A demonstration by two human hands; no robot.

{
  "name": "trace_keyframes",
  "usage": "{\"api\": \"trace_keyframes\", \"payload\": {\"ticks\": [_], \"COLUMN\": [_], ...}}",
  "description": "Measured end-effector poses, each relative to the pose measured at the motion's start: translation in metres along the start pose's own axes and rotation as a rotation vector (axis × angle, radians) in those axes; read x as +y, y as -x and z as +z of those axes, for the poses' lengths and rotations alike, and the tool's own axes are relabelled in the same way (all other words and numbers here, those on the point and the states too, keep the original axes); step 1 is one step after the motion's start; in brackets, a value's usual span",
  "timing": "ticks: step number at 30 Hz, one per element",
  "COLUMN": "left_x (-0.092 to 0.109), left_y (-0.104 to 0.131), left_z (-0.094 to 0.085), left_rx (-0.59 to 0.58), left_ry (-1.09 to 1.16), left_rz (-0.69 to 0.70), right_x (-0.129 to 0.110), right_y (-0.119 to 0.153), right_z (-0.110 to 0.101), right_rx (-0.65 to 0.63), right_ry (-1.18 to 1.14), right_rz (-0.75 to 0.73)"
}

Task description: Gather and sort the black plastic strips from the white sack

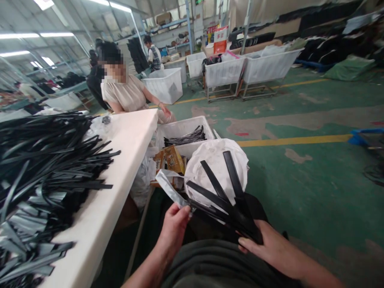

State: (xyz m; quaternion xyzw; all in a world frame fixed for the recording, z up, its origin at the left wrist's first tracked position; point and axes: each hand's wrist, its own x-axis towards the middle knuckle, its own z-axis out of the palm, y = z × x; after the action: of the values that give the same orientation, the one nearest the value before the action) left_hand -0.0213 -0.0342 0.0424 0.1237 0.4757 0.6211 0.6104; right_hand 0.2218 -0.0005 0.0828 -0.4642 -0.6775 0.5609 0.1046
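Several black strips (223, 196) fan out over your lap, their lower ends hidden in your right hand (267, 250), which grips them. Your left hand (174, 228) pinches a clear sleeve (169, 186). Behind sits a white bag (210, 160), and the table (126, 160) at your left carries a heap of strips (45, 160), cut off by the frame.

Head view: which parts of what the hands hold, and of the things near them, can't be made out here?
- Black strips: lower ends hidden under the right hand.
- Clear sleeve: contents unreadable; its end is covered by the left hand.
- Pile of strips on the white table: cut off by the left edge.
- Orange packets: print too small.
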Motion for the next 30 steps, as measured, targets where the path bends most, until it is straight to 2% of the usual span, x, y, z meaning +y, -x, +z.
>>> {"api": "trace_keyframes", "payload": {"ticks": [3, 7, 9, 11, 14, 18, 20, 23, 25, 27, 30], "left_x": [-0.008, -0.032, -0.031, -0.023, -0.019, -0.037, -0.041, -0.031, -0.022, -0.02, -0.03], "left_y": [0.007, 0.016, 0.015, 0.012, 0.012, 0.017, 0.017, 0.008, 0.002, -0.001, 0.004], "left_z": [-0.008, 0.001, 0.001, -0.005, -0.012, -0.001, 0.003, -0.001, -0.008, -0.01, 0.0], "left_rx": [0.061, -0.056, -0.058, -0.001, 0.053, -0.079, -0.128, -0.077, -0.02, -0.009, -0.077], "left_ry": [0.033, 0.061, 0.073, 0.082, 0.108, 0.127, 0.113, 0.111, 0.122, 0.11, 0.082], "left_rz": [-0.038, -0.15, -0.128, -0.088, -0.096, -0.228, -0.244, -0.192, -0.146, -0.145, -0.247], "right_x": [-0.002, -0.015, -0.016, -0.011, -0.004, -0.008, -0.011, -0.005, 0.005, 0.013, 0.012], "right_y": [-0.013, -0.042, -0.044, -0.038, -0.03, -0.038, -0.042, -0.035, -0.026, -0.022, -0.029], "right_z": [0.015, 0.036, 0.035, 0.027, 0.022, 0.037, 0.039, 0.028, 0.019, 0.017, 0.026], "right_rx": [0.055, 0.007, -0.048, -0.066, 0.007, 0.125, 0.11, -0.002, -0.034, 0.0, 0.079], "right_ry": [0.061, -0.034, -0.099, -0.081, 0.021, 0.05, -0.018, -0.097, -0.084, -0.058, -0.061], "right_rz": [-0.01, -0.085, -0.102, -0.096, -0.056, -0.059, -0.062, -0.011, 0.037, 0.064, 0.047]}}
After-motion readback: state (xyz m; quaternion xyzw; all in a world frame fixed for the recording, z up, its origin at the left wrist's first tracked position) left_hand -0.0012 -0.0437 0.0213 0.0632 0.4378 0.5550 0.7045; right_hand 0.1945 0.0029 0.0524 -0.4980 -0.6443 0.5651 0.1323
